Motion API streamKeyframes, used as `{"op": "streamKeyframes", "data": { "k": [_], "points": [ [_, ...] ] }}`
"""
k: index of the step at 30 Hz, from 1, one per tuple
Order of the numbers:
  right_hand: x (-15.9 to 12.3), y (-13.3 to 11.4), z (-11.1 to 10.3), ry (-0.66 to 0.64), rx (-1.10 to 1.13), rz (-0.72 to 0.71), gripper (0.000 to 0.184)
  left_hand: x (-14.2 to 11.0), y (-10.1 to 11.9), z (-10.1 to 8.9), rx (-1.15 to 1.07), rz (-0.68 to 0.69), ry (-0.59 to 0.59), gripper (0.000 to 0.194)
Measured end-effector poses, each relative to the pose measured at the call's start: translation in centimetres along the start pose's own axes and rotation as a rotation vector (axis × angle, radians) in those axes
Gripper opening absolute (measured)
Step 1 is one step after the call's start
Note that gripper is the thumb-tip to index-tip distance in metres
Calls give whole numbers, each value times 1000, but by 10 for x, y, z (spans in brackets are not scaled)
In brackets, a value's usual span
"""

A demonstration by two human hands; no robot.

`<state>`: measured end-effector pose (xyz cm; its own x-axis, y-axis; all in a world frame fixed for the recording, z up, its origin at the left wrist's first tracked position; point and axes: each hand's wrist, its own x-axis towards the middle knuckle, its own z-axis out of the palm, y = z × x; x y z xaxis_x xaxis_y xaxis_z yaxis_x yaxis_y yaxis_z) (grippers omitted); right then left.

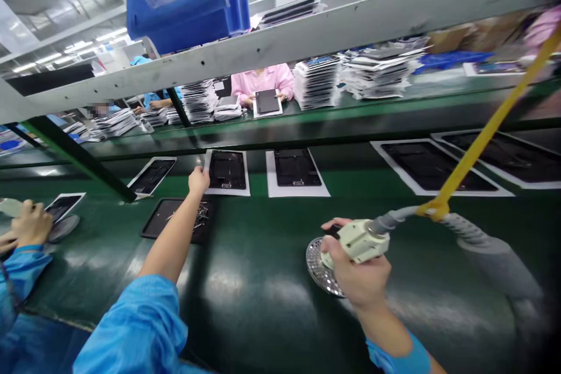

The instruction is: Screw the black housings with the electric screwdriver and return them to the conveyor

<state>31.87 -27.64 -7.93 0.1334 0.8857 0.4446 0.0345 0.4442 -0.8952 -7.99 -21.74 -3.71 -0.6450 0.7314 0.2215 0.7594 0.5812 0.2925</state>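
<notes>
The left hand [198, 180] stretches to the far side of the green conveyor belt [245, 280], fingers pinched on the near-left corner of a black tablet shell on a white sheet [227, 170]. The right hand [357, 272] grips a cream electric screwdriver [362, 239] over a round perforated metal dish [316, 266]. So thin a pinch might let the sheet slip. Six shells lie along the far edge; one black screw tray [175, 219] sits nearer.
</notes>
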Motion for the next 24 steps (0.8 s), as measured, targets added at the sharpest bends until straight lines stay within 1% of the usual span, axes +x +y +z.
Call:
{"op": "streamKeyframes", "data": {
  "k": [2, 4, 6, 8, 10, 12, 14, 15, 17, 21, 24],
  "points": [
    [0, -1, -1, 1, -8, -20, 22, 11, 8, 3, 56, 13, -21, 41],
    [0, -3, -2, 6, -22, -35, 19, 12, 26, 13, 92, 107, -67, 43],
    [1, -5, -3, 6, -36, -40, 17, 5, 56, 30, 97, 293, -169, 38],
    [2, -7, -4, 3, -47, -42, 17, -8, 92, 51, 90, 515, -304, 30],
    [2, -7, -3, 2, -56, -53, 17, -24, 129, 71, 95, 696, -410, 29],
    [3, -6, -2, 6, -51, -70, 18, -37, 157, 86, 121, 807, -462, 31],
    [3, -5, -1, 2, -44, -85, 18, -45, 174, 95, 164, 859, -476, 30],
    [3, -4, 0, -1, -43, -86, 18, -46, 178, 97, 187, 871, -476, 29],
    [3, -4, -1, -11, -46, -79, 19, -46, 180, 98, 226, 885, -476, 28],
    [2, -4, -2, -15, -55, -64, 19, -43, 168, 91, 262, 935, -489, 28],
    [1, -4, -3, -12, -51, -59, 20, -47, 159, 86, 281, 973, -500, 27]
  ]
}}
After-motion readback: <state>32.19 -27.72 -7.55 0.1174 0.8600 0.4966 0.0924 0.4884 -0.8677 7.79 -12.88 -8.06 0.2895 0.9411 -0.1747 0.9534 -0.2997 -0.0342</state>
